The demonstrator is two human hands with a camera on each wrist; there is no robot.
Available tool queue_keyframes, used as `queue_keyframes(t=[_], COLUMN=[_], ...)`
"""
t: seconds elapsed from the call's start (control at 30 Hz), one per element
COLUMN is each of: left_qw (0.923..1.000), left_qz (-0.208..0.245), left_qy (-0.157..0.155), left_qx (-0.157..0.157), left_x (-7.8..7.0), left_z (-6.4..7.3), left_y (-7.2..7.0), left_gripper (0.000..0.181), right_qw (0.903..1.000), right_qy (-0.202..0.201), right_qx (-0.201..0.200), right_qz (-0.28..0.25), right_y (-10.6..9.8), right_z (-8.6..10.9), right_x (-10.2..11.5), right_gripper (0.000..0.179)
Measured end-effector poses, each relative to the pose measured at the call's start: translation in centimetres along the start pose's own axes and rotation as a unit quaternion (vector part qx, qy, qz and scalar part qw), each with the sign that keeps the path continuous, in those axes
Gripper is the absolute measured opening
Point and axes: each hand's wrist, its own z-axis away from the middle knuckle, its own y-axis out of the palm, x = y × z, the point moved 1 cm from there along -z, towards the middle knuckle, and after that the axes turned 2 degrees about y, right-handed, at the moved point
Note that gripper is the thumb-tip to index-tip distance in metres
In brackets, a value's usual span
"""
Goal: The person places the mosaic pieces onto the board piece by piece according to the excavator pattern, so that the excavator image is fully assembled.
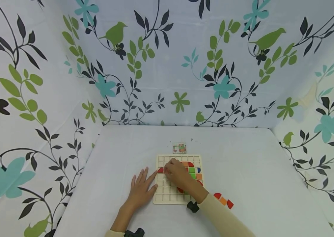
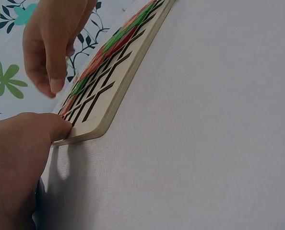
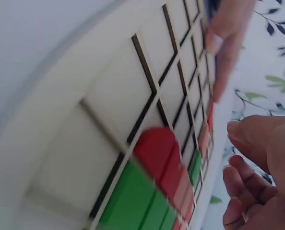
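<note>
A pale wooden grid board (image 1: 162, 198) lies on the white table, with red, orange, green and blue pieces set in several of its squares. My left hand (image 1: 141, 190) rests spread beside the board, its fingertips at the left edge next to a red piece (image 1: 160, 170). In the left wrist view, its thumb (image 2: 58, 127) touches the board's rim. My right hand (image 1: 180, 175) hovers over the upper middle of the board and hides some squares. The right wrist view shows its thumb and loosely bent fingers apart, with nothing visible between them.
A small card with a coloured pattern (image 1: 179, 148) lies just beyond the board. Right of the board, near my right sleeve (image 1: 221, 214), are loose pieces: a red one (image 1: 217, 195), an orange one (image 1: 223, 200) and another red one (image 1: 230, 204). Patterned cloth (image 1: 167, 65) surrounds the table.
</note>
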Motion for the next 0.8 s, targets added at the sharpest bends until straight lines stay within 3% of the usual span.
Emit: queue_keyframes(t=[0.1,0.2,0.43,0.53,0.6,0.8], left_qw=[1.0000,1.0000,0.9998,0.9997,0.9998,0.9999], left_qz=[0.001,-0.003,-0.002,-0.003,-0.001,-0.001], left_qy=[-0.002,-0.008,-0.019,-0.022,-0.020,-0.013], left_qx=[-0.001,0.004,-0.002,0.002,0.000,-0.004], left_x=[-0.2,-0.3,-0.1,0.0,0.0,0.0], left_z=[-0.1,-0.1,0.1,0.2,0.2,-0.1], left_y=[0.1,0.2,0.1,0.2,0.2,0.5], left_gripper=[0.057,0.058,0.059,0.060,0.059,0.059], right_qw=[0.9968,0.9871,0.9550,0.9461,0.9457,0.9511], right_qy=[0.060,0.136,0.289,0.314,0.314,0.304], right_qx=[0.004,0.005,0.039,0.053,0.046,0.002], right_qz=[-0.053,-0.085,-0.057,-0.059,-0.070,-0.052], right_y=[-1.9,-3.9,-7.3,-7.6,-7.4,-6.4], right_z=[2.6,5.7,13.5,16.1,17.3,18.3], right_x=[-1.2,-3.2,-7.8,-8.9,-9.4,-9.9], right_gripper=[0.011,0.018,0.033,0.035,0.031,0.019])
